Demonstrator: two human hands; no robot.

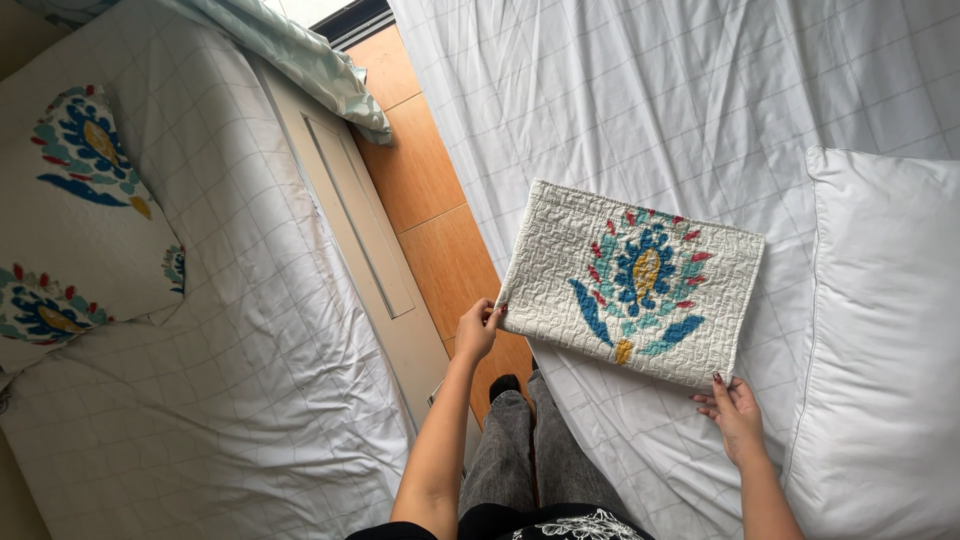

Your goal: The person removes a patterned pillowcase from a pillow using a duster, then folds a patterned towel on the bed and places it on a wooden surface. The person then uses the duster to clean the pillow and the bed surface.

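A quilted white pillow cover (632, 280) with a blue, teal, red and yellow flower pattern lies flat over the edge of the right bed (620, 110). My left hand (478, 328) pinches its near left corner. My right hand (732, 410) holds its near right corner with the fingers partly spread. A plain white pillow (880, 340) lies on the same bed, just right of the cover.
A second bed (250, 330) with a checked white sheet is on the left, carrying two patterned pillows (80, 210). A beige bed frame (360, 230) and a strip of orange floor (440, 220) run between the beds. I stand in the gap, grey trousers (520, 440) showing.
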